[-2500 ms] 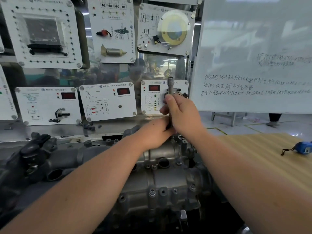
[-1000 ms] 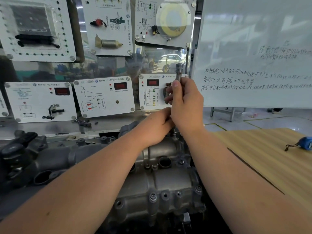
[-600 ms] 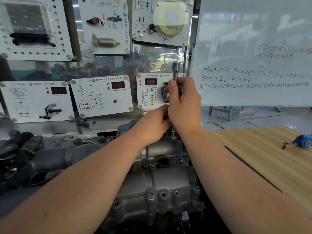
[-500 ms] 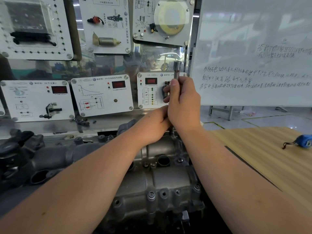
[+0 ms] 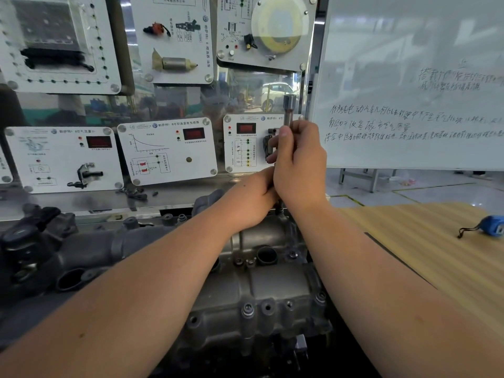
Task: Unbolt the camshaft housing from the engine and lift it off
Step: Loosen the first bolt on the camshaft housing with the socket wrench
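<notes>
The grey cast camshaft housing [image 5: 272,285] lies on the engine in front of me, with bolts [image 5: 247,308] along its near edge. At its far end a long metal socket extension [image 5: 288,110] stands upright. My right hand [image 5: 298,165] grips the upper part of that shaft, thumb pointing up along it. My left hand [image 5: 249,201] is curled just below, at the foot of the tool; what its fingers hold is hidden behind both hands. The tool's tip and the bolt under it are covered.
A dark intake manifold [image 5: 62,257] lies left of the housing. White sensor display panels [image 5: 166,150] hang on the wall behind. A whiteboard [image 5: 414,85] stands at the right. A wooden table [image 5: 425,246] to the right carries a blue tape measure [image 5: 492,226].
My right hand has risen along the upright tool compared with 2.5 s ago and holds higher. The left hand stays at the tool's foot. The view has shifted slightly.
</notes>
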Demonstrator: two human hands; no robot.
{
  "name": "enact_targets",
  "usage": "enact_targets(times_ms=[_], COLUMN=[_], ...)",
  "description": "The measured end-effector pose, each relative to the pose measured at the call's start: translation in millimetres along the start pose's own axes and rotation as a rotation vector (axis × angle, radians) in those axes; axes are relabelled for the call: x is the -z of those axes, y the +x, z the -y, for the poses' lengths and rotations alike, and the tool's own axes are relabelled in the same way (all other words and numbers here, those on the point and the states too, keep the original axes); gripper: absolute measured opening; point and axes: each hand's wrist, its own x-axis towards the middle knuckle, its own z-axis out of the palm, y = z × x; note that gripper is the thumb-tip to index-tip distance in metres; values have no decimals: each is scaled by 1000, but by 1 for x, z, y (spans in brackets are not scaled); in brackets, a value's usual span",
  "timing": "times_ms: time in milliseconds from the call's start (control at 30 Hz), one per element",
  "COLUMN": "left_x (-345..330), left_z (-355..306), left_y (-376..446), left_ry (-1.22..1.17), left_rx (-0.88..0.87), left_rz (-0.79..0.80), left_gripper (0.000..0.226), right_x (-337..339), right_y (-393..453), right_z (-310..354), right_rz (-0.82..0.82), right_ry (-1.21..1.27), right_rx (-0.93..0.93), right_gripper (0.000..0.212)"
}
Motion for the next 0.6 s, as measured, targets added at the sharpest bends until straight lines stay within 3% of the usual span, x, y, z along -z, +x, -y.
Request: enact_targets(times_ms=[100,300,600], left_x=[2,0,0], left_z=[-2,-2,-1], left_y=[-1,1,0], left_ry=[-13,8,3], left_rx=[6,28,30], left_rz=[8,-9,2], left_gripper=[27,11,20], right_x=[-1,3,0], right_y=[-1,0,-1], right_z=[1,0,1], right_rz=[4,-16,11], right_ry=[8,-33,-99], right_rx=[6,13,12], right_gripper=[9,14,22])
